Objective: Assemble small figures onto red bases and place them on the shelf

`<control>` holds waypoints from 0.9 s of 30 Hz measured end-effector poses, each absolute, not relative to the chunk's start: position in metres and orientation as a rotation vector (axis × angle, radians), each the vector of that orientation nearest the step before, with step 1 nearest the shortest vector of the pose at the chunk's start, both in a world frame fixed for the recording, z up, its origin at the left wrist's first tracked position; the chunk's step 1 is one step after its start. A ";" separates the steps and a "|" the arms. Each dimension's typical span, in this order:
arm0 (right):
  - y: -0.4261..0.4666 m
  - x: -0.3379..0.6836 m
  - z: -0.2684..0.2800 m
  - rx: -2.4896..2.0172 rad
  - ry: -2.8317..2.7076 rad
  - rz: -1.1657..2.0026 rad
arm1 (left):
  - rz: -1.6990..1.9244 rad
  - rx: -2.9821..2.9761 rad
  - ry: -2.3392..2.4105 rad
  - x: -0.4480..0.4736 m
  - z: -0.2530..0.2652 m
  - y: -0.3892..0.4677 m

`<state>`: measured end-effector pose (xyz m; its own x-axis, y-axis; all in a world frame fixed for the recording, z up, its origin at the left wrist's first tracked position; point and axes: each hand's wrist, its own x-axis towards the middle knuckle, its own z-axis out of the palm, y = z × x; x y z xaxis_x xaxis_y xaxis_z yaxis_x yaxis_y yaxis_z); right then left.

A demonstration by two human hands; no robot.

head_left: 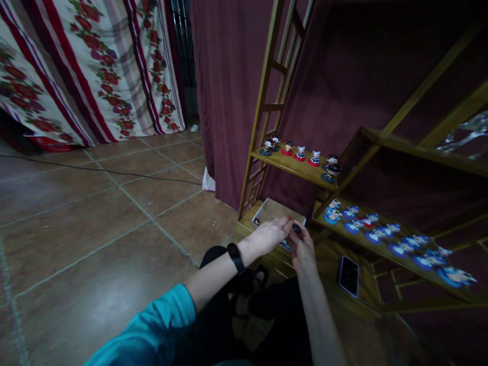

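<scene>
Above a shallow white-rimmed box [281,207], my two hands meet around a small dark-haired figurine [296,228]. My right hand [304,246] is closed on it from the right. My left hand [271,232], a black band on its wrist, reaches across from the left with its fingers bent against the figurine; a bit of red shows at its fingertips. Much of the figurine is hidden by my fingers. Inside the box's left corner lies another small figurine [256,222]. Part of a blue-and-white figurine [284,245] shows below my hands.
Small figurines on round bases stand in a row on the upper wooden shelf [293,166]. Several blue-based ones fill the lower right shelf [404,254]. A phone [348,276] lies on the wooden ledge. A black cable [114,172] crosses the tiled floor at left.
</scene>
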<state>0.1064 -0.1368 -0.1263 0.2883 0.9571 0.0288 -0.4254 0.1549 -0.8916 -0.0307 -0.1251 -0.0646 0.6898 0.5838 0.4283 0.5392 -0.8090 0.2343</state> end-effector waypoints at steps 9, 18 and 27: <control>-0.138 0.110 -0.134 -0.929 -0.738 1.069 | 0.706 3.033 0.924 -0.026 -0.072 -0.125; -0.139 0.112 -0.134 -0.919 -0.748 1.061 | 0.660 3.112 0.912 -0.024 -0.070 -0.125; -0.146 0.111 -0.123 -0.903 -0.758 1.068 | 1.003 2.444 0.806 -0.023 -0.073 -0.125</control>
